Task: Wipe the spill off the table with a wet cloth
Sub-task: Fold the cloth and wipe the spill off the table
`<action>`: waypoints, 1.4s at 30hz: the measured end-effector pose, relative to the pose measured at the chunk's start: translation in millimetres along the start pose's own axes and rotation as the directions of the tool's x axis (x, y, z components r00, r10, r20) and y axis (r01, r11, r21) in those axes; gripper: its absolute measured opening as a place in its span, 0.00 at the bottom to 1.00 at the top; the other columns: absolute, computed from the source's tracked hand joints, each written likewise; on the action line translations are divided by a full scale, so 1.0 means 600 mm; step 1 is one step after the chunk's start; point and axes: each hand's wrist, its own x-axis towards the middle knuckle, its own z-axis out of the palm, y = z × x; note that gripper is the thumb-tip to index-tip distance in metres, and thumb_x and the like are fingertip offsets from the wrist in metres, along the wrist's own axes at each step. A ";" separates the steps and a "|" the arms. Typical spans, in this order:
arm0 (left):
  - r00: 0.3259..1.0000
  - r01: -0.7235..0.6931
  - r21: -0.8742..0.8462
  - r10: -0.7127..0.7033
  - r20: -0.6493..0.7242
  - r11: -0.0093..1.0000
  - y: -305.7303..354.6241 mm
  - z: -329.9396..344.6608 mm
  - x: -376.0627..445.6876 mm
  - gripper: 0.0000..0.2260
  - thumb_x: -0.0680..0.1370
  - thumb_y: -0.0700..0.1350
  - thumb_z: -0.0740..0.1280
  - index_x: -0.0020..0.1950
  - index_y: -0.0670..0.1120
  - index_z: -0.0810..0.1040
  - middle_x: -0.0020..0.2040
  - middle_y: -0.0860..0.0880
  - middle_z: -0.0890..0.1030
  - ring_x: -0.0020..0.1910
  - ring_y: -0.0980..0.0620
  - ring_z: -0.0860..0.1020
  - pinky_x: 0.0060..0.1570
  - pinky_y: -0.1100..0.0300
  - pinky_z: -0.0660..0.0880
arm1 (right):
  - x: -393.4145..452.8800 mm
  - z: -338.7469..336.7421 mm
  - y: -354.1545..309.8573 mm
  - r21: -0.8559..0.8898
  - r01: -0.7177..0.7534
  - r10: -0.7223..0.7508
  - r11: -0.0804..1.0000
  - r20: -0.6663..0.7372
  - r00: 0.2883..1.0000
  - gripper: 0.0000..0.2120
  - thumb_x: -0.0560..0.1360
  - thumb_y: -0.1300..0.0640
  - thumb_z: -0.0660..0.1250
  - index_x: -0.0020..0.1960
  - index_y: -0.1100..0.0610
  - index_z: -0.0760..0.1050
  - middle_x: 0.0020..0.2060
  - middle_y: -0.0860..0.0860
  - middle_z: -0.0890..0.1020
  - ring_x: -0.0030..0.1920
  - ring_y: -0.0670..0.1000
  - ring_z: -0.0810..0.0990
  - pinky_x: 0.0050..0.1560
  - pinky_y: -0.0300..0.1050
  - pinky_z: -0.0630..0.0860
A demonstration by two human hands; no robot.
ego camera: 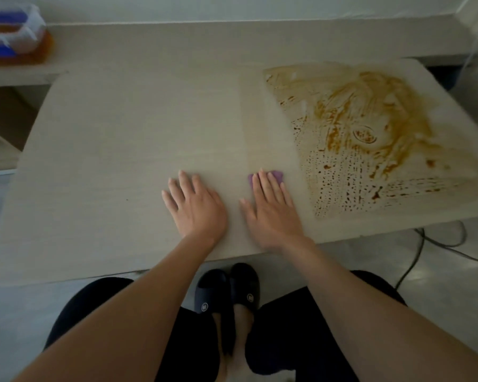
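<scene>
A brown smeared spill (364,133) covers the right part of the pale wooden table (122,133), with dots and streaks reaching its near right edge. A faint damp strip runs just left of the spill. My right hand (271,208) lies flat near the table's front edge, pressing a small purple cloth (275,176) whose edge shows beyond the fingertips. The cloth sits just left of the spill. My left hand (193,205) rests flat on the table beside it, fingers spread, holding nothing.
A clear plastic container (14,34) with blue and orange parts stands on a shelf at the back left. Black cables (425,252) lie on the floor at the right. My legs and dark slippers (226,290) are below the table's front edge.
</scene>
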 end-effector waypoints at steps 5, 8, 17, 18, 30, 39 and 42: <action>0.999 -0.039 0.055 0.037 0.038 0.998 -0.002 0.017 -0.044 0.28 0.85 0.52 0.47 0.85 0.46 0.50 0.85 0.44 0.46 0.83 0.42 0.41 0.80 0.44 0.37 | -0.081 0.012 0.009 0.011 0.036 -0.035 0.999 -0.010 0.999 0.35 0.83 0.36 0.35 0.84 0.53 0.39 0.84 0.49 0.41 0.82 0.45 0.35 0.80 0.47 0.31; 0.999 -0.042 0.083 0.041 0.014 0.996 -0.005 0.022 -0.044 0.29 0.84 0.53 0.45 0.85 0.46 0.50 0.85 0.44 0.47 0.83 0.41 0.41 0.80 0.43 0.37 | -0.117 0.022 0.019 0.000 0.051 -0.051 0.999 -0.016 0.999 0.33 0.84 0.37 0.34 0.84 0.52 0.37 0.83 0.47 0.39 0.80 0.44 0.32 0.79 0.46 0.30; 0.999 -0.036 0.119 0.036 -0.002 0.992 0.002 0.032 -0.039 0.30 0.83 0.53 0.44 0.84 0.44 0.51 0.84 0.41 0.48 0.83 0.38 0.42 0.80 0.40 0.38 | -0.063 -0.008 0.096 -0.027 -0.160 0.160 0.987 0.009 0.987 0.36 0.83 0.34 0.35 0.83 0.53 0.34 0.82 0.49 0.34 0.80 0.47 0.30 0.77 0.47 0.29; 0.999 -0.033 0.131 0.034 -0.006 0.991 0.004 0.033 -0.038 0.30 0.82 0.53 0.44 0.84 0.44 0.51 0.84 0.41 0.49 0.83 0.38 0.42 0.80 0.40 0.38 | -0.049 -0.009 0.092 -0.020 -0.177 0.177 0.984 0.014 0.984 0.36 0.82 0.34 0.35 0.83 0.53 0.34 0.82 0.49 0.34 0.80 0.47 0.30 0.77 0.47 0.28; 1.000 -0.020 0.140 0.021 -0.006 0.990 0.004 0.030 -0.039 0.30 0.82 0.54 0.44 0.84 0.46 0.52 0.84 0.42 0.50 0.83 0.39 0.43 0.80 0.40 0.39 | -0.073 0.005 0.039 -0.017 0.177 -0.176 0.984 0.039 0.984 0.35 0.83 0.35 0.38 0.84 0.52 0.37 0.83 0.46 0.38 0.80 0.43 0.32 0.79 0.45 0.30; 1.000 -0.027 0.157 0.028 -0.003 0.987 0.004 0.030 -0.038 0.32 0.80 0.55 0.41 0.84 0.46 0.52 0.84 0.42 0.50 0.83 0.38 0.43 0.80 0.40 0.40 | -0.040 -0.020 0.075 0.020 -0.005 0.004 1.000 0.062 0.998 0.37 0.83 0.33 0.42 0.84 0.51 0.36 0.83 0.45 0.36 0.80 0.43 0.31 0.79 0.46 0.30; 0.999 -0.031 0.151 0.032 -0.001 0.988 0.005 0.028 -0.039 0.31 0.82 0.54 0.43 0.84 0.45 0.52 0.84 0.41 0.49 0.83 0.38 0.43 0.80 0.39 0.40 | -0.050 -0.035 0.065 0.188 -0.047 0.055 0.981 -0.038 0.998 0.34 0.84 0.38 0.55 0.84 0.53 0.54 0.84 0.48 0.51 0.83 0.48 0.46 0.82 0.50 0.46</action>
